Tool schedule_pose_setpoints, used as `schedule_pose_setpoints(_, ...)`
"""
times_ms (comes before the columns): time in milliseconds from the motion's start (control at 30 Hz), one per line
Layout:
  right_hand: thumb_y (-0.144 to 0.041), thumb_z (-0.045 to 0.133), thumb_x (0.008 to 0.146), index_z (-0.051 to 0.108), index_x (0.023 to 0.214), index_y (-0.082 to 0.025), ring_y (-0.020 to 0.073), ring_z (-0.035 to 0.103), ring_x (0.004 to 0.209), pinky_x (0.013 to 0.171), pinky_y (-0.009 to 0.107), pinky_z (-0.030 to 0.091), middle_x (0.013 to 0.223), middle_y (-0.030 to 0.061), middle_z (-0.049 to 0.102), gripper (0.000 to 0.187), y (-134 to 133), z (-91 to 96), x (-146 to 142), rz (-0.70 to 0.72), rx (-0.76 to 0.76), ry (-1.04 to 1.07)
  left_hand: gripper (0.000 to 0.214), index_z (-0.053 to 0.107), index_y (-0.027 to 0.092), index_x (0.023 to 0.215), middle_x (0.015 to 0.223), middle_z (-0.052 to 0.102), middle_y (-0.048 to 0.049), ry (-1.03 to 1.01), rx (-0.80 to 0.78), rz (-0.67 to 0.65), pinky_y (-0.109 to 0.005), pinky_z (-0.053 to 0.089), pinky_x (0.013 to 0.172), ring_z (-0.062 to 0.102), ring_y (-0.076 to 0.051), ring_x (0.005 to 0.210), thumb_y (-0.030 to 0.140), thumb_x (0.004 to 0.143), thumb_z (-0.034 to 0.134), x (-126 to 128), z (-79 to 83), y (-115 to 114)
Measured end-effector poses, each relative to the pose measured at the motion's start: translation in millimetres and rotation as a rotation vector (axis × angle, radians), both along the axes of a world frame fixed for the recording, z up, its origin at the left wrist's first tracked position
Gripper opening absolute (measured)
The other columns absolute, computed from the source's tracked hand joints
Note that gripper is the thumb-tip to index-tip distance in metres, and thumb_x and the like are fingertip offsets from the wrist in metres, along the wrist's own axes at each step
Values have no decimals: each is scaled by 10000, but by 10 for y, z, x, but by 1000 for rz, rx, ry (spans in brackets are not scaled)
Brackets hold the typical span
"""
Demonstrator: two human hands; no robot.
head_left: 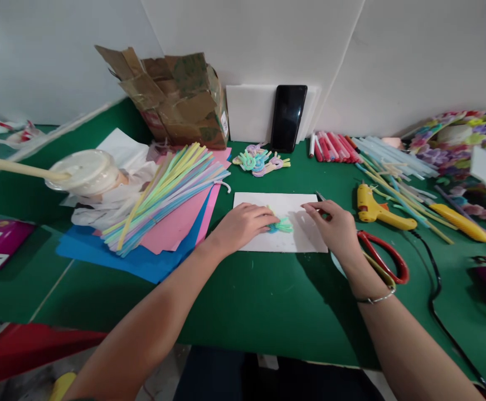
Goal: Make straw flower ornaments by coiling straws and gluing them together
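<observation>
A white board [293, 243] lies flat on the green table [251, 301]. On it sits a small curled piece made of green, blue and yellow straws [282, 225]. My left hand [243, 224] rests on the board with its fingertips pressed on that straw piece. My right hand [335, 227] lies on the board's right edge, fingers curled around a thin metal tool [320, 197] whose tip shows above them. Red-handled scissors [383, 257] lie just under my right wrist.
A bundle of pastel straws [163, 192] lies on pink and blue paper at left, by a lidded cup [86, 172] and a torn cardboard box [176, 97]. A phone [288, 117] leans on the wall. Right: yellow glue gun [379, 210], glue sticks, red pens, finished straw flowers [259, 159].
</observation>
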State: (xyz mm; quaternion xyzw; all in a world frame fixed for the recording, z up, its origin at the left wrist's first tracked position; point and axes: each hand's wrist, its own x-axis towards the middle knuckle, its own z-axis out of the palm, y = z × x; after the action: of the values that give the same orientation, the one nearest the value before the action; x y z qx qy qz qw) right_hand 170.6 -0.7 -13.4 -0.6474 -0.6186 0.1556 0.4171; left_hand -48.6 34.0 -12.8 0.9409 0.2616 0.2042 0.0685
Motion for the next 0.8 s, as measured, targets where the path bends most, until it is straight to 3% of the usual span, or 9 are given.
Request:
schedule_pose_setpoints(100, -427, 540, 794, 700, 771, -181, 149, 529, 588, 590, 287, 412, 709, 47, 634, 294, 3, -16, -18, -5, -17, -3, 244, 544, 191, 1114, 1087, 649, -37, -52, -11, 39, -293, 419, 852, 582, -151, 1021, 218, 878, 491, -10, 41, -28)
schedule_pose_setpoints(233, -499, 537, 772, 679, 766, -186, 153, 535, 619, 614, 288, 401, 707, 44, 639, 344, 1, 32, -43, -11, -85, 121, 188, 560, 171, 1042, 1034, 652, -45, -116, -4, 157, -288, 424, 820, 589, -158, 967, 219, 869, 504, -17, 98, -56)
schedule_pose_setpoints(433, -651, 506, 725, 470, 539, -196, 89, 415, 461, 444, 233, 314, 534, -8, 501, 493, -15, 140, -96, 172, -333, 789, 154, 590, 157, 811, 845, 636, -40, -104, -38, 379, -302, 403, 701, 585, -170, 809, 215, 882, 467, -8, 81, -52)
schedule_pose_setpoints(633, -598, 620, 666, 425, 492, -187, 59, 326, 410, 385, 214, 223, 447, -51, 385, 487, 2, 68, -127, 38, -358, 762, 177, 585, 160, 768, 817, 589, -26, -94, -312, 365, -294, 416, 696, 561, -174, 792, 289, 711, 692, 56, 39, -77)
schedule_pose_setpoints(800, -582, 630, 663, 422, 493, -186, 56, 330, 402, 380, 209, 226, 439, -54, 380, 478, 9, 51, -113, 90, -372, 796, 121, 579, 171, 730, 761, 564, -10, -134, -426, 338, -289, 409, 693, 529, -168, 775, 169, 680, 689, 84, 26, -85)
